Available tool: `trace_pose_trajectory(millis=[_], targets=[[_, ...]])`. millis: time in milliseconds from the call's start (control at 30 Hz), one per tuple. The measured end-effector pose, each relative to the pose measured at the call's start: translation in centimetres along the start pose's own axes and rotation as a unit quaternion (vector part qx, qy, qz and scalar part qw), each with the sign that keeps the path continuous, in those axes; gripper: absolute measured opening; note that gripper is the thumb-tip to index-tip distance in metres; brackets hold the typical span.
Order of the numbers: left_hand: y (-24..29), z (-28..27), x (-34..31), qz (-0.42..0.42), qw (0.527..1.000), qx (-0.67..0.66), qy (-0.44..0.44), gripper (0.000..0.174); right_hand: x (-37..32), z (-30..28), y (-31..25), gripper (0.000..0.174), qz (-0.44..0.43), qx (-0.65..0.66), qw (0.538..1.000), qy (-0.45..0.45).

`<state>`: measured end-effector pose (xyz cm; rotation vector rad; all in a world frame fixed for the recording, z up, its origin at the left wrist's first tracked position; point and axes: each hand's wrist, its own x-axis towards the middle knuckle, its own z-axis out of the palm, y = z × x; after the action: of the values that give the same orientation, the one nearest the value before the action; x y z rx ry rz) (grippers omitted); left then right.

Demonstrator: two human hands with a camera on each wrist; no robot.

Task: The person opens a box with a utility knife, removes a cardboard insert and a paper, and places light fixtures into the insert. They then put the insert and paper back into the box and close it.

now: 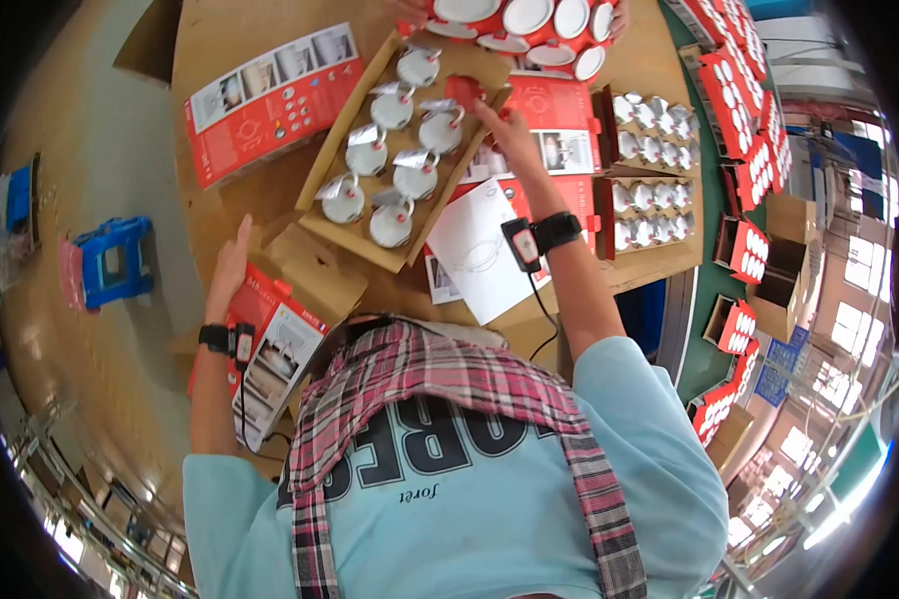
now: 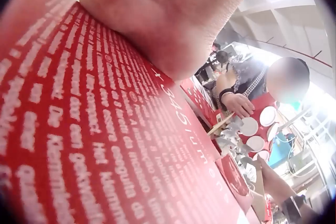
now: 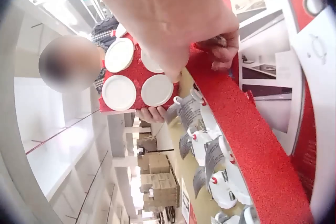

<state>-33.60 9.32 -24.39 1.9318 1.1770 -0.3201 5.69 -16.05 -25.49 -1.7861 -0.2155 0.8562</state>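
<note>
A brown open carton (image 1: 316,222), red outside, lies slanted in front of me and holds several round white light fittings (image 1: 415,175) with silver tags. My right hand (image 1: 514,143) grips its far right wall; in the right wrist view the fingers curl over the red side wall (image 3: 252,145). A red patch (image 1: 464,92) shows inside that corner. My left hand (image 1: 230,268), fingers straight, is at a red printed box (image 1: 288,344) on the near left. In the left wrist view, the heel of that hand rests on the red printed face (image 2: 105,124).
Across the table a person's hands (image 1: 617,18) hold a red tray of white discs (image 1: 526,15). A flat printed carton (image 1: 275,105) lies at left, a white sheet (image 1: 479,255) at right. Two filled boxes (image 1: 649,215) stand further right, beside a green surface (image 1: 704,329) with red boxes.
</note>
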Motion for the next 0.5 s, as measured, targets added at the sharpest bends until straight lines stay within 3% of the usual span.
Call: trace_pose_trajectory(millis=[33,67,200,300,400,500], targets=[[-0.1,0.0,0.0,-0.015,1.000,0.005,-0.001,0.086,-1.3,0.7,-1.4,0.035,-0.035,0.026,0.998,0.044],[-0.4,-0.1,0.2,-0.031,0.999,0.011,-0.002,0.086,-1.3,0.3,-1.4,0.032,0.000,-0.014,0.999,0.029],[-2.9,0.1,1.0,-0.038,0.998,0.038,0.014,0.085,-3.3,0.5,0.1,0.024,0.009,0.073,0.997,0.021],[-1.3,-1.1,-0.6,-0.054,0.998,0.039,-0.009,0.073,-5.4,1.5,2.5,0.014,0.077,0.098,0.989,-0.078],[-4.7,-2.0,-0.2,0.014,0.986,0.156,-0.057,0.053,-8.0,2.8,2.6,0.012,0.100,0.126,0.985,-0.061],[-6.4,-2.0,-0.6,0.059,0.962,0.261,-0.057,0.048,-9.4,3.9,2.1,0.021,0.114,0.069,0.990,-0.053]])
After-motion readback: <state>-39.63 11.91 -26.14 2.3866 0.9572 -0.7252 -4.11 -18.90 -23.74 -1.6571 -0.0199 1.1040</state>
